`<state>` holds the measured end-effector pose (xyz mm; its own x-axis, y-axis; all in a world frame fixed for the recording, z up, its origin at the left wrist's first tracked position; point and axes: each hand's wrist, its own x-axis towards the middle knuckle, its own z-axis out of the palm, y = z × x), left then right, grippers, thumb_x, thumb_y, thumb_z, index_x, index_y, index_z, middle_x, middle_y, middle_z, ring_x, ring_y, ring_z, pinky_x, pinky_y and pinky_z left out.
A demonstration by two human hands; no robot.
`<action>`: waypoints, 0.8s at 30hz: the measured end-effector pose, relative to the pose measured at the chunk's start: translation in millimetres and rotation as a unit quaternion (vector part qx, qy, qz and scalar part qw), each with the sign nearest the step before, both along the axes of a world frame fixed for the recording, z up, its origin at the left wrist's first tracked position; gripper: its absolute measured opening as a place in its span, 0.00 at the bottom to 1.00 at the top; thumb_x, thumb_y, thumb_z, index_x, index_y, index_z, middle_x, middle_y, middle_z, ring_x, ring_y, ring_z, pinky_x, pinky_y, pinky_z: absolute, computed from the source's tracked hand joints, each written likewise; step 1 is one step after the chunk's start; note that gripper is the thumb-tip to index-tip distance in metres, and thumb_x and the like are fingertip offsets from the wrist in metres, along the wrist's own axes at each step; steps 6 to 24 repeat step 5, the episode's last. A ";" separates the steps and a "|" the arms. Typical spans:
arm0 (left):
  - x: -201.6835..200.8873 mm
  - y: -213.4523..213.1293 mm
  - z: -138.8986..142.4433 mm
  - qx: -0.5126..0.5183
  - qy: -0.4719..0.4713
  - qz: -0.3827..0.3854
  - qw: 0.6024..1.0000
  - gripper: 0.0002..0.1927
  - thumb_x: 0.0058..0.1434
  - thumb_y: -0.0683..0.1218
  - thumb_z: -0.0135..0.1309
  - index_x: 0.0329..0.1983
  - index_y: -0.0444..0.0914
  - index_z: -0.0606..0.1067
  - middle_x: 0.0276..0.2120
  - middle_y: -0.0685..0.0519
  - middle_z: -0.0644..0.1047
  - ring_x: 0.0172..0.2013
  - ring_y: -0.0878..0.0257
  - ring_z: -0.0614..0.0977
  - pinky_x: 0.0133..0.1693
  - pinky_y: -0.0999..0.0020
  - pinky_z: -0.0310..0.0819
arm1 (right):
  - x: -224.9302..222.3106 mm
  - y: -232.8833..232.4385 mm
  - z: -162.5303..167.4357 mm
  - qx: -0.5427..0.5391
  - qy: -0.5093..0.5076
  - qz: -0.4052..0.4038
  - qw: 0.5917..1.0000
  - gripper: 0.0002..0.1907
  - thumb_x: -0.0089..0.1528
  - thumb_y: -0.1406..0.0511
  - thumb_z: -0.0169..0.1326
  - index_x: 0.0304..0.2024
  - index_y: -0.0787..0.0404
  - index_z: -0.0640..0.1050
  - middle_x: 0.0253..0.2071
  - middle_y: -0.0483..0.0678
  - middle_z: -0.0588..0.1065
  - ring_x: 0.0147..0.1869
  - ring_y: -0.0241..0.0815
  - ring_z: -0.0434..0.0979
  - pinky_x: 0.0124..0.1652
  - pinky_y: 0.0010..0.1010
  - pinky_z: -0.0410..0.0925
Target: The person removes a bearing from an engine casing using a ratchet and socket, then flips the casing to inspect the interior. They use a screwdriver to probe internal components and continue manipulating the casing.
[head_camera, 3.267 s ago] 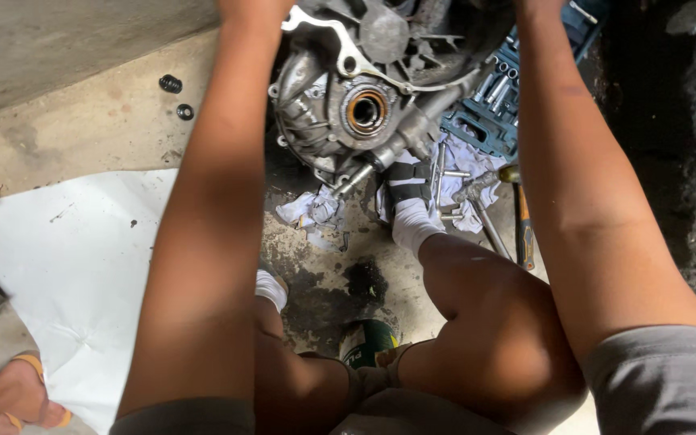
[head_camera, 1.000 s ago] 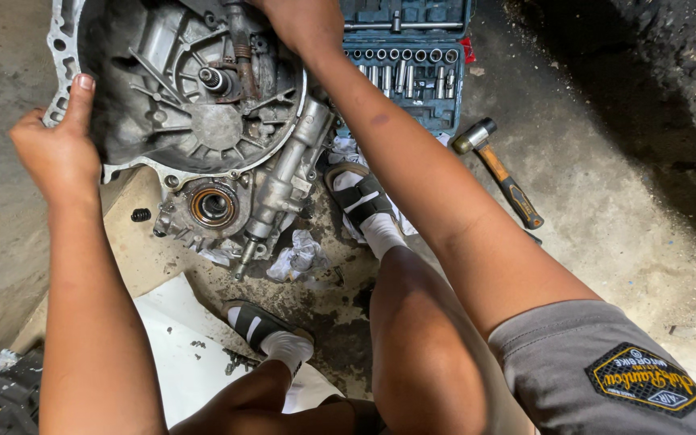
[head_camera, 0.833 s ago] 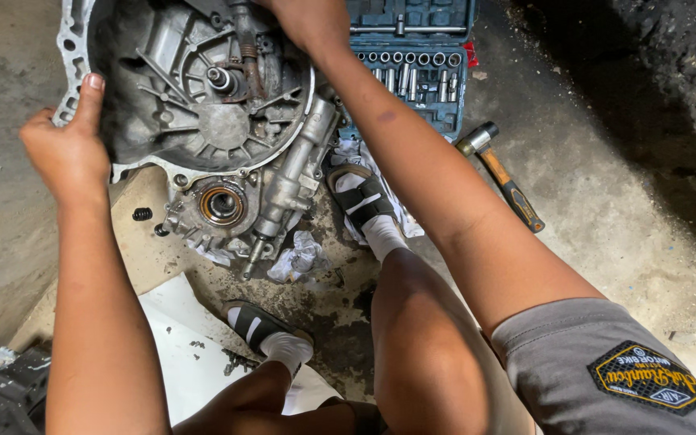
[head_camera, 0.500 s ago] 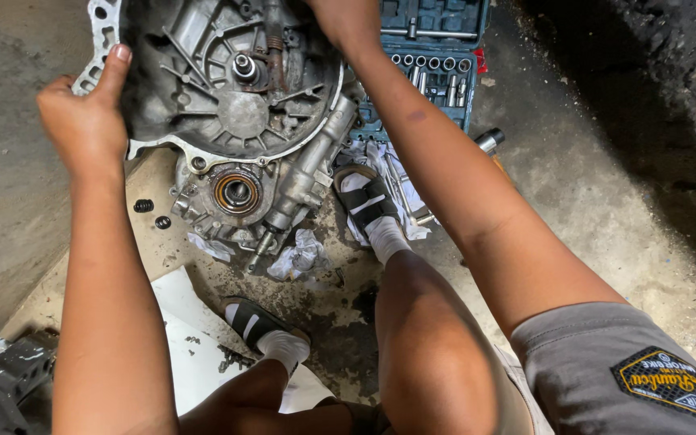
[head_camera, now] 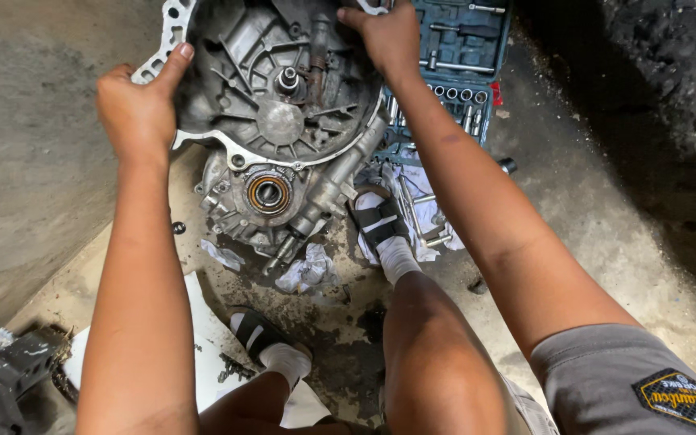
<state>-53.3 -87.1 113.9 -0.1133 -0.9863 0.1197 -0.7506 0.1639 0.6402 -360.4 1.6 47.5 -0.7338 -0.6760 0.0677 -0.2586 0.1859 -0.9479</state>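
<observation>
Both hands gripped the gearbox housing on the floor.

Left hand point(head_camera: 140, 109) clamped the bolt-holed flange at the left rim of the gearbox housing point(head_camera: 279, 133); right hand point(head_camera: 388, 36) closed over the top right edge, equally near. Housing was grey cast metal, ribbed, greasy, bell mouth facing up, long axis running top to bottom, bearing bore at the near end. Socket set point(head_camera: 461, 72) lay just beyond; rag point(head_camera: 308, 272) beside a sandalled foot point(head_camera: 380, 225).

The big metal gearbox point(head_camera: 279, 121) is grey and dirty. The tool case point(head_camera: 465, 72) is blue. The sandals point(head_camera: 380, 221) are black with white socks point(head_camera: 400, 258).
</observation>
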 end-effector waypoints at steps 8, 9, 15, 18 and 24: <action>-6.4 2.7 9.4 0.019 -0.007 0.012 1.000 0.34 0.52 0.68 0.73 0.36 0.31 0.83 0.31 0.38 0.83 0.34 0.48 0.85 0.42 0.55 0.75 | -3.4 -3.9 2.0 0.058 -0.057 0.011 0.997 0.31 0.48 0.56 0.74 0.46 0.68 0.78 0.41 0.54 0.84 0.44 0.48 0.88 0.49 0.35 0.77; -6.4 2.7 9.4 0.019 -0.007 0.012 1.000 0.34 0.52 0.68 0.73 0.36 0.31 0.83 0.31 0.38 0.83 0.34 0.48 0.85 0.42 0.55 0.75 | -3.4 -3.9 2.0 0.058 -0.057 0.011 0.997 0.31 0.48 0.56 0.74 0.46 0.68 0.78 0.41 0.54 0.84 0.44 0.48 0.88 0.49 0.35 0.77; -6.4 2.7 9.4 0.019 -0.007 0.012 1.000 0.34 0.52 0.68 0.73 0.36 0.31 0.83 0.31 0.38 0.83 0.34 0.48 0.85 0.42 0.55 0.75 | -3.4 -3.9 2.0 0.058 -0.057 0.011 0.997 0.31 0.48 0.56 0.74 0.46 0.68 0.78 0.41 0.54 0.84 0.44 0.48 0.88 0.49 0.35 0.77; -6.4 2.7 9.4 0.019 -0.007 0.012 1.000 0.34 0.52 0.68 0.73 0.36 0.31 0.83 0.31 0.38 0.83 0.34 0.48 0.85 0.42 0.55 0.75 | -3.4 -3.9 2.0 0.058 -0.057 0.011 0.997 0.31 0.48 0.56 0.74 0.46 0.68 0.78 0.41 0.54 0.84 0.44 0.48 0.88 0.49 0.35 0.77; -6.4 2.7 9.4 0.019 -0.007 0.012 1.000 0.34 0.52 0.68 0.73 0.36 0.31 0.83 0.31 0.38 0.83 0.34 0.48 0.85 0.42 0.55 0.75 | -3.4 -3.9 2.0 0.058 -0.057 0.011 0.997 0.31 0.48 0.56 0.74 0.46 0.68 0.78 0.41 0.54 0.84 0.44 0.48 0.88 0.49 0.35 0.77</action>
